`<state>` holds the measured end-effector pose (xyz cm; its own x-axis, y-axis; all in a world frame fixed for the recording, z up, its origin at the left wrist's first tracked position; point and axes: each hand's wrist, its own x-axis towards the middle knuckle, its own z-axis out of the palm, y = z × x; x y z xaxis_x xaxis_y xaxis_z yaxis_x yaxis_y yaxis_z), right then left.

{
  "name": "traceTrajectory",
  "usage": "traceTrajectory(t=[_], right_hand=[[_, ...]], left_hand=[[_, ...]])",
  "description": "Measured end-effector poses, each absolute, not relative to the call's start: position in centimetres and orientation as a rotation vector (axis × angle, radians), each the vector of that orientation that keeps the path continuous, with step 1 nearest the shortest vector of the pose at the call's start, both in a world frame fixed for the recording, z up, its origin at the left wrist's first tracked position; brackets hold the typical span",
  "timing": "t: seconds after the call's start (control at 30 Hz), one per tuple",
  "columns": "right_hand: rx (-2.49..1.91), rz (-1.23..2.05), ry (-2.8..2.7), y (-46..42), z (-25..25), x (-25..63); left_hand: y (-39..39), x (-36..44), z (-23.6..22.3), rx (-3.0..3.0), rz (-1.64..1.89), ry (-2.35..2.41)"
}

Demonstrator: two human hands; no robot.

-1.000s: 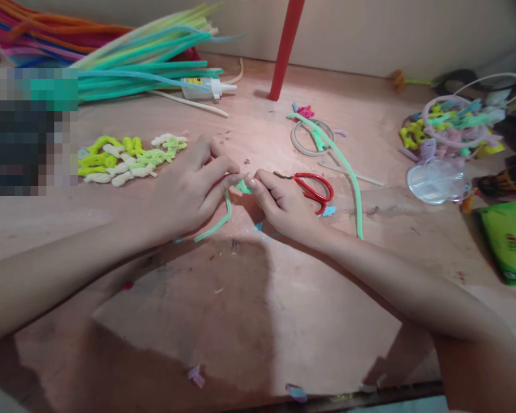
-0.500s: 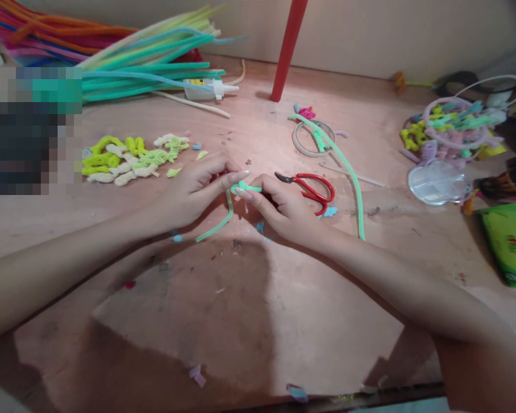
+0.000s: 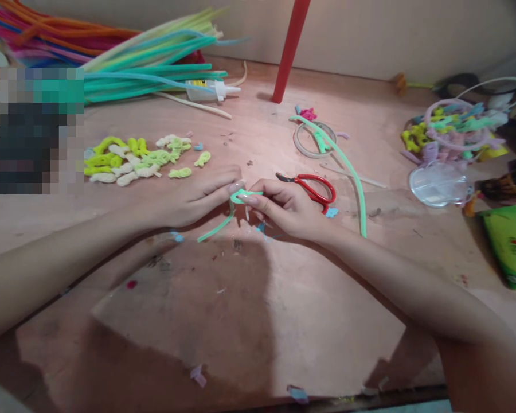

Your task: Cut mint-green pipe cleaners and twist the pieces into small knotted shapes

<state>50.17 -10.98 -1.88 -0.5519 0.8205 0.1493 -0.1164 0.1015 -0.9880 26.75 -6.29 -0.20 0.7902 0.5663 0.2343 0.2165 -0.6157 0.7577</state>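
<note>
My left hand [image 3: 195,198] and my right hand [image 3: 286,207] meet at the middle of the pink table [image 3: 249,310], fingertips pinched on a mint-green pipe cleaner [image 3: 223,221]. Its top end is bent into a small loop between my fingers, and its free end trails down to the left over the table. Red-handled scissors [image 3: 312,188] lie just right of my right hand. A pile of small twisted yellow, green and cream pipe-cleaner pieces [image 3: 137,160] lies left of my left hand.
A long green pipe cleaner [image 3: 348,172] curves past a tape ring [image 3: 313,139]. A bundle of coloured pipe cleaners [image 3: 112,63] and a glue bottle [image 3: 210,90] lie at the back left. A red pole [image 3: 290,49] stands behind. Hoops, a clear lid [image 3: 438,183] and a green packet [image 3: 511,244] are right.
My hands have slid slightly toward me and lower, curling the pipe cleaner's end into a loop. More twisted pieces show beside my left hand as it moved off them.
</note>
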Motion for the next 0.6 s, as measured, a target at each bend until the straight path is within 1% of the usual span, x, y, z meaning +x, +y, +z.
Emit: traceTrajectory(t=[0.1, 0.27, 0.37, 0.47, 0.6], right_hand=[[-0.667, 1.659, -1.528, -11.1, -1.8, 50.0], [-0.645, 1.639, -1.548, -11.0, -1.9, 50.1], [-0.683, 1.570, -1.625, -11.0, -2.1, 50.2], [-0.733, 1.432, -1.729, -11.1, -2.1, 50.3], [-0.785, 1.282, -1.818, -11.3, -1.9, 50.4]], left_hand=[[-6.1, 26.5, -0.4, 2.413, 0.681, 0.441], [-6.0, 26.0, -0.4, 2.573, 0.654, 0.320], [-6.6, 26.4, -0.3, 2.567, 0.671, 0.429], [-7.0, 27.0, 0.0, 2.545, 0.634, 0.559], [-7.0, 27.1, 0.4, 2.503, 0.625, 0.552]])
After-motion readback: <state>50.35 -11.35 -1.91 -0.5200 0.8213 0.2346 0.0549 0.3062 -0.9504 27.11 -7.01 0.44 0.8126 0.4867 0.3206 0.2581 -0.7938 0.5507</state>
